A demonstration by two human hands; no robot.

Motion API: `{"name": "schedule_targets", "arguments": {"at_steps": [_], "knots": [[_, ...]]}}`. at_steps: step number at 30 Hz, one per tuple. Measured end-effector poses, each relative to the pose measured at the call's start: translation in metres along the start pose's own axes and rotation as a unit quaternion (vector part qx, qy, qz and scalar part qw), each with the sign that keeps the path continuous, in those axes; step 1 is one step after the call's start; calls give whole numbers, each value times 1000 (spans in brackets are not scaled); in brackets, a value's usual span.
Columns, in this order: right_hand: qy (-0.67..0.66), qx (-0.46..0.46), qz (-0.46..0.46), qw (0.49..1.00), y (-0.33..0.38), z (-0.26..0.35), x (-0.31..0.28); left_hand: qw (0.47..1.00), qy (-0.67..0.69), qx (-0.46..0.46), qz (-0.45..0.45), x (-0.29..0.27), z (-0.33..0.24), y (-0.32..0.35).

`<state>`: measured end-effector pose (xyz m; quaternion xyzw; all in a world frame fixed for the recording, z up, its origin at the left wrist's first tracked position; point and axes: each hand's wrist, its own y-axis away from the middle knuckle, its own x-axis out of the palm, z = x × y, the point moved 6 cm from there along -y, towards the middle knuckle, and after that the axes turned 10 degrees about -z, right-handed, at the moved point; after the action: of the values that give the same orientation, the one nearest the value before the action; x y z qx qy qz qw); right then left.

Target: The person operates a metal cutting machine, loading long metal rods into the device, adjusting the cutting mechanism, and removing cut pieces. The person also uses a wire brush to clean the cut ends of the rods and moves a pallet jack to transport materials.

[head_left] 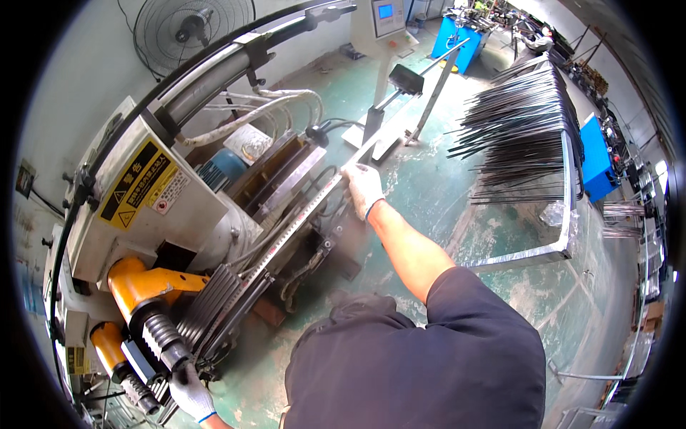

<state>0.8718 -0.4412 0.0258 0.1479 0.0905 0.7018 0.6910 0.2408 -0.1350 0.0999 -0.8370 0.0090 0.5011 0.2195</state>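
Note:
My right hand, in a white glove, reaches forward with its fingers closed on a long pale measuring tape with tick marks. The tape runs along the machine's side from lower left up to that hand. At the lower left my left hand, also gloved, is beneath a black ribbed cylinder on an orange arm. Its fingers look curled, but what they hold is hidden. Several dark metal bars lie side by side between the orange arm and the tape.
A large pale machine with yellow warning labels fills the left. Its black curved rail arches overhead. On the right, a metal frame bears many thin dark rods. A control panel stands ahead; a person is far right.

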Motion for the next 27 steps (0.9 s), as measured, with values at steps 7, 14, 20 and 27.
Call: {"name": "schedule_targets", "arguments": {"at_steps": [7, 14, 20, 27], "knots": [[12, 1, 10, 1000, 0, 4, -4, 1000, -1, -1, -14, 10, 0, -3], [0, -18, -8, 1000, -9, -4, 1, 996, -84, -27, -29, -10, -13, 2], [-25, -11, 38, 999, -36, -17, -3, 997, -69, 32, -20, -14, -27, -4], [12, 13, 9, 1000, -32, -14, -7, 999, -51, 7, 3, -15, -26, 4]]}}
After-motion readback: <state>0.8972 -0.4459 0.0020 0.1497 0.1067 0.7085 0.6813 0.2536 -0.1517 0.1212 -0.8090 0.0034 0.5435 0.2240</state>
